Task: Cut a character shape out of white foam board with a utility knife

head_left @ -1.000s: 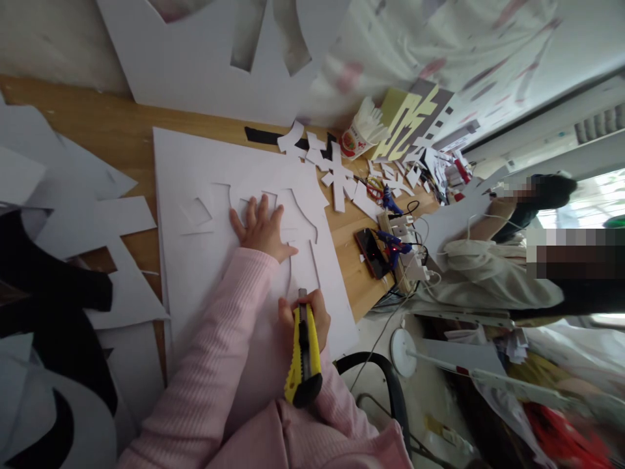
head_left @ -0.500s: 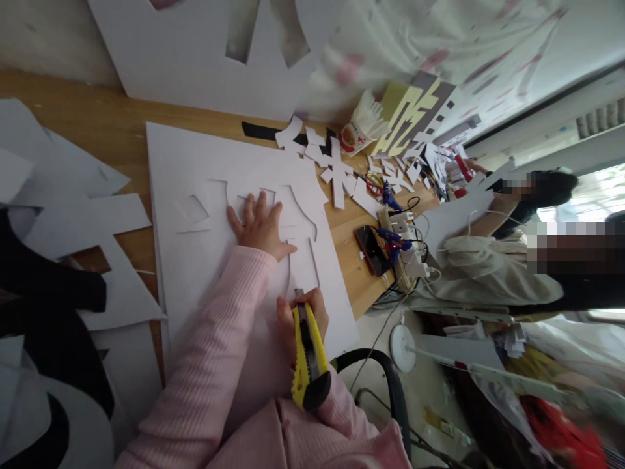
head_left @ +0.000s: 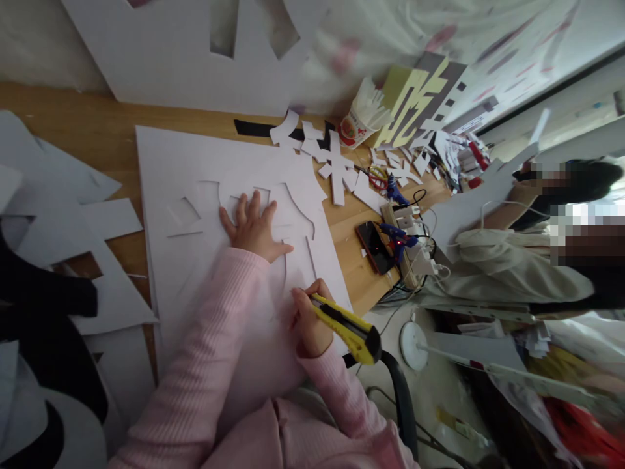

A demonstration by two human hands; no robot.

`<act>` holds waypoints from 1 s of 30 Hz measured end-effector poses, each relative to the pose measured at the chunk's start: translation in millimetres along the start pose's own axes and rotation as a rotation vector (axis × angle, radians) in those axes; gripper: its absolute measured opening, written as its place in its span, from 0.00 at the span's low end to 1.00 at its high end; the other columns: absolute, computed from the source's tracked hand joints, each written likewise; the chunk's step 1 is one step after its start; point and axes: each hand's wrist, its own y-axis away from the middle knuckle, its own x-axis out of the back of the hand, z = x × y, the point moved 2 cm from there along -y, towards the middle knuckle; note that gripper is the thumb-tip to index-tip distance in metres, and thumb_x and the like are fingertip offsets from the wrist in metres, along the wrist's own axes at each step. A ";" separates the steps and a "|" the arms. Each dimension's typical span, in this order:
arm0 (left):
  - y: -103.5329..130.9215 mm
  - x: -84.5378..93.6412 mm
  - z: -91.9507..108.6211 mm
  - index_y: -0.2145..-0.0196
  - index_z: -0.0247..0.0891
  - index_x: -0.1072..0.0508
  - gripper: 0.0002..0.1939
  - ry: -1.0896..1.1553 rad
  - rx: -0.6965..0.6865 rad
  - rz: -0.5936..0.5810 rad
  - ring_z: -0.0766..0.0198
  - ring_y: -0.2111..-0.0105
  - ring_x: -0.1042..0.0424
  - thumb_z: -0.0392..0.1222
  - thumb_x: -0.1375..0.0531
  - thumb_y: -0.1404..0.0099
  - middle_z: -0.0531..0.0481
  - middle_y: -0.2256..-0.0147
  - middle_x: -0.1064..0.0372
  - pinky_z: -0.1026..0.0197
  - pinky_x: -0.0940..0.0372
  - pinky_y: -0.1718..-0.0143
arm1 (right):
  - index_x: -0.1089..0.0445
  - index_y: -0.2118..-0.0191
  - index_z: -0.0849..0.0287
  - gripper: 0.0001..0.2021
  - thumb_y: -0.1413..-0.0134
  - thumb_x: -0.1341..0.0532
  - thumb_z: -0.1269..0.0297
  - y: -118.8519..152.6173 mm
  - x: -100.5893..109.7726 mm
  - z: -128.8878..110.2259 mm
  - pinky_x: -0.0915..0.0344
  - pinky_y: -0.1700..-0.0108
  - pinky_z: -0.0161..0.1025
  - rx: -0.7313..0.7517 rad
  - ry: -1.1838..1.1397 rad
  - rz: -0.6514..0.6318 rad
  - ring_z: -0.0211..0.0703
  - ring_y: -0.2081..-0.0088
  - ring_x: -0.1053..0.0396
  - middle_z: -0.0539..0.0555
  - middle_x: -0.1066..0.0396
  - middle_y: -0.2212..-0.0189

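My left hand (head_left: pixel 252 229) lies flat with its fingers spread on a large white board (head_left: pixel 176 156) that has several curved and straight cuts in it. Near the board's lower right part, my right hand (head_left: pixel 310 318) is closed round a yellow and black utility knife (head_left: pixel 347 327). The knife's handle points to the right and its front end is at my fingers; I cannot make out the blade. A curved cut and a straight cut run in the board just above my right hand.
White cut pieces (head_left: pixel 336 166) and a paper cup (head_left: pixel 355 124) of white strips stand behind the board. To the right are a phone (head_left: pixel 375 249), blue glue guns (head_left: pixel 399 236) and a power strip (head_left: pixel 413 267). Large white cutouts (head_left: pixel 117 218) lie left. Another person (head_left: pixel 517 267) sits at the right.
My right hand has turned the knife, whose handle has swung from pointing down toward me to pointing right. My left hand stays spread on the board. The view has shifted slightly.
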 end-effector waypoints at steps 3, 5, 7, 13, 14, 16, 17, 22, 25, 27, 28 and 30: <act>0.0 0.4 0.3 0.36 0.48 0.45 0.48 -0.008 0.005 0.004 0.47 0.32 0.69 0.58 0.33 0.51 0.47 0.30 0.66 0.32 0.73 0.37 | 0.48 0.77 0.53 0.16 0.53 0.39 0.55 -9.0 7.5 1.7 0.53 0.90 0.29 -0.094 -0.165 -0.047 0.31 0.92 0.51 0.39 0.45 0.92; -0.3 0.1 0.4 0.36 0.48 0.45 0.47 -0.018 0.007 -0.006 0.47 0.32 0.69 0.58 0.33 0.51 0.47 0.30 0.66 0.32 0.73 0.37 | 0.48 0.77 0.53 0.16 0.51 0.40 0.53 -13.8 17.5 3.8 0.53 0.91 0.28 -0.094 -0.265 -0.018 0.30 0.92 0.54 0.39 0.44 0.92; -0.7 -0.5 0.7 0.36 0.48 0.45 0.47 -0.033 0.012 -0.017 0.46 0.32 0.69 0.59 0.34 0.51 0.47 0.30 0.67 0.31 0.74 0.37 | 0.46 0.76 0.54 0.15 0.49 0.41 0.53 -17.0 29.8 7.2 0.53 0.91 0.27 -0.028 -0.340 0.025 0.29 0.91 0.54 0.39 0.43 0.91; -0.6 1.6 4.7 0.36 0.48 0.46 0.47 -0.090 0.018 -0.028 0.45 0.32 0.69 0.59 0.34 0.50 0.47 0.30 0.67 0.30 0.73 0.38 | 0.40 0.62 0.52 0.09 0.42 0.40 0.57 -20.7 47.2 26.6 0.56 0.87 0.25 0.049 -0.428 -0.204 0.29 0.89 0.53 0.38 0.41 0.88; -0.7 2.2 5.6 0.36 0.48 0.46 0.48 -0.100 0.019 -0.038 0.45 0.32 0.69 0.59 0.34 0.50 0.47 0.30 0.67 0.30 0.72 0.38 | 0.41 0.62 0.52 0.09 0.42 0.40 0.57 -21.4 47.5 28.5 0.56 0.87 0.25 0.047 -0.450 -0.205 0.30 0.88 0.52 0.39 0.40 0.88; -1.0 2.7 6.9 0.36 0.47 0.47 0.48 -0.123 0.021 -0.046 0.44 0.32 0.69 0.59 0.34 0.50 0.46 0.30 0.67 0.30 0.72 0.38 | 0.43 0.65 0.52 0.10 0.42 0.40 0.57 -23.4 47.7 29.6 0.55 0.87 0.25 0.032 -0.530 -0.164 0.29 0.88 0.53 0.39 0.39 0.88; -1.1 2.5 7.2 0.35 0.48 0.47 0.48 -0.136 0.024 -0.044 0.43 0.32 0.69 0.59 0.34 0.50 0.46 0.30 0.66 0.30 0.71 0.38 | 0.44 0.66 0.52 0.11 0.42 0.39 0.57 -24.4 47.8 28.9 0.55 0.88 0.25 0.023 -0.582 -0.139 0.29 0.89 0.53 0.39 0.39 0.88; 0.8 -1.3 7.1 0.36 0.50 0.46 0.47 -0.201 0.019 0.016 0.44 0.32 0.66 0.59 0.34 0.50 0.48 0.31 0.64 0.32 0.68 0.37 | 0.45 0.69 0.53 0.12 0.43 0.40 0.57 -27.2 52.1 24.1 0.56 0.89 0.26 0.018 -0.720 -0.067 0.29 0.89 0.55 0.38 0.42 0.89; 2.8 -2.0 8.8 0.36 0.49 0.45 0.45 -0.218 0.024 0.049 0.45 0.32 0.65 0.59 0.35 0.49 0.48 0.31 0.62 0.34 0.67 0.36 | 0.43 0.69 0.54 0.11 0.42 0.40 0.58 -27.2 54.9 26.2 0.57 0.87 0.27 0.001 -0.715 -0.097 0.29 0.89 0.55 0.38 0.43 0.89; 3.2 -1.5 12.0 0.36 0.49 0.44 0.45 -0.239 0.028 0.053 0.46 0.32 0.64 0.59 0.35 0.48 0.48 0.31 0.61 0.34 0.66 0.36 | 0.42 0.69 0.54 0.11 0.42 0.40 0.57 -27.2 55.9 28.0 0.57 0.87 0.27 -0.016 -0.725 -0.120 0.28 0.88 0.55 0.38 0.43 0.89; 3.2 -0.9 14.1 0.36 0.48 0.44 0.45 -0.254 0.030 0.050 0.46 0.32 0.64 0.59 0.35 0.48 0.47 0.31 0.61 0.34 0.65 0.36 | 0.42 0.69 0.55 0.11 0.42 0.39 0.57 -27.4 56.4 28.5 0.57 0.87 0.27 -0.023 -0.735 -0.122 0.28 0.88 0.55 0.38 0.44 0.89; 4.2 1.1 18.8 0.37 0.46 0.43 0.44 -0.301 0.015 0.060 0.44 0.32 0.62 0.59 0.35 0.48 0.44 0.32 0.59 0.33 0.64 0.37 | 0.42 0.70 0.55 0.12 0.42 0.39 0.56 -28.1 57.2 28.5 0.57 0.87 0.27 -0.035 -0.757 -0.116 0.28 0.88 0.55 0.38 0.44 0.89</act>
